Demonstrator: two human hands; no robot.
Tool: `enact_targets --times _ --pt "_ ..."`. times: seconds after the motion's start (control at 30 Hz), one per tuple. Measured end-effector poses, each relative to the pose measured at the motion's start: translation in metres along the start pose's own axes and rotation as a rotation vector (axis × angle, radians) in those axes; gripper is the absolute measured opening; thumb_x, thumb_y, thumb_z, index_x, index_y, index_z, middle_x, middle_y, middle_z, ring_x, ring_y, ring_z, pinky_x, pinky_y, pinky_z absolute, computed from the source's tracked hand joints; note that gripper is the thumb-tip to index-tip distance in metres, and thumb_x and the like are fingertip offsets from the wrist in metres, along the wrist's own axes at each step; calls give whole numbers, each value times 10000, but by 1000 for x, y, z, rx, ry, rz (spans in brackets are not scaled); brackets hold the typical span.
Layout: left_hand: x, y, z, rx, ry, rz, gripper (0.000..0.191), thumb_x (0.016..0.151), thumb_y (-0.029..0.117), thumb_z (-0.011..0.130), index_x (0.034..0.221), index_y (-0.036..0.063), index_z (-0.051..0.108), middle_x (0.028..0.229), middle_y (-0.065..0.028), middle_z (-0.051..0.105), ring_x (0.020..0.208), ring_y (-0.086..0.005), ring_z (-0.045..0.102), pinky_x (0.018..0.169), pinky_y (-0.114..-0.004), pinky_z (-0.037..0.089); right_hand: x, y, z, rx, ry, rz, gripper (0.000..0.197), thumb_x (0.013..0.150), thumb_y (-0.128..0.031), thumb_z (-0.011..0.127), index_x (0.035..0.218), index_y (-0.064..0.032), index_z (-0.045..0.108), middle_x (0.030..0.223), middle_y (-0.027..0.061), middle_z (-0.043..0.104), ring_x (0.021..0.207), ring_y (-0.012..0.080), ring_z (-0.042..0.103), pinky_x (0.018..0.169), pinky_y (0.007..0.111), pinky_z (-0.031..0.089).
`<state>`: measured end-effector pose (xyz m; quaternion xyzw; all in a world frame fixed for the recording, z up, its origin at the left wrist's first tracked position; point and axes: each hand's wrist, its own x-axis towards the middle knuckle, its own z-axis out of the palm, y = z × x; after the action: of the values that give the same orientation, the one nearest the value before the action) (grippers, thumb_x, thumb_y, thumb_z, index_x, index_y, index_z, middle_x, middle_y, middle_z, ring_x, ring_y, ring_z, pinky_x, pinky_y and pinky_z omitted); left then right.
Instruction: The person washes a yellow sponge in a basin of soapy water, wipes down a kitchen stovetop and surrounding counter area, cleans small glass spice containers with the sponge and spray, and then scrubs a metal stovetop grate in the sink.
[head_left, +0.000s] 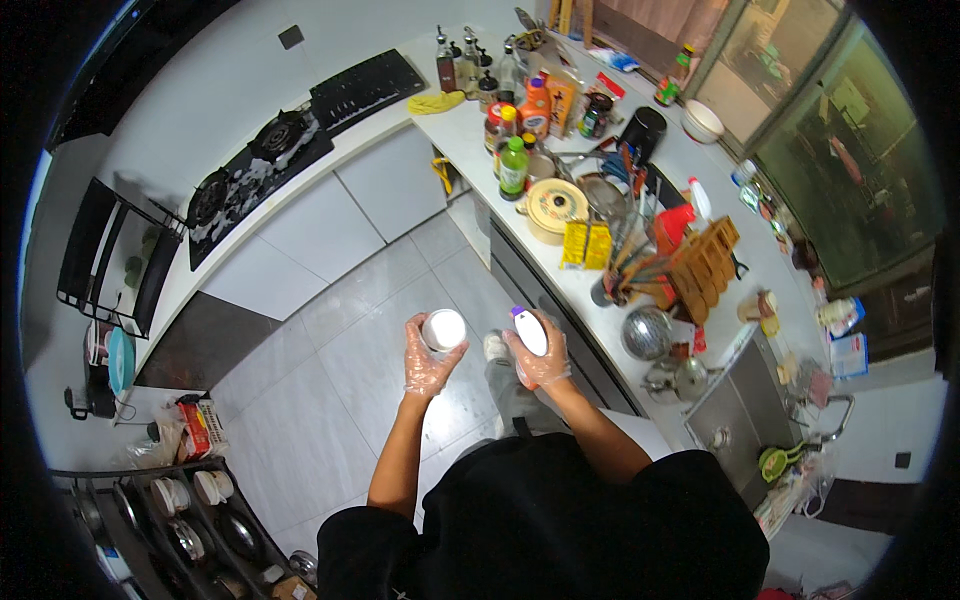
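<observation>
In a clear plastic glove, my left hand (427, 367) is wrapped around a round white container (444, 330), seen from its top. My right hand (546, 360), gloved the same way, grips a white bottle (531, 332) with a purple tip; its lower part is partly hidden by the fingers. Both hands are held apart in front of my body, above the grey tiled floor. White foam lies on the black gas hob (244, 202) at the left, around its burners.
The counter along the right (480, 176) holds bottles, a cream lidded pot (556, 202), a yellow packet (586, 245), utensils and a wooden rack (701, 270). A steel sink (742, 412) lies farther right. A dark shelf rack with pots (232, 487) stands at the lower left.
</observation>
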<state>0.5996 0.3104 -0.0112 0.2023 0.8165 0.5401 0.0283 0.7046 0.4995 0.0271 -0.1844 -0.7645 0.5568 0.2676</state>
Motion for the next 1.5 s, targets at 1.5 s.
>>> enact_targets --times 1.5 --pt "609 -161 -97 -139 -336 26 803 691 267 861 1272 50 351 1170 -196 582 1088 -338 596 918 -405 481 526 -6 261 -604 861 -291 477 776 -63 698 1222 -7 537 1206 189 543 1146 350 484 1011 457 355"
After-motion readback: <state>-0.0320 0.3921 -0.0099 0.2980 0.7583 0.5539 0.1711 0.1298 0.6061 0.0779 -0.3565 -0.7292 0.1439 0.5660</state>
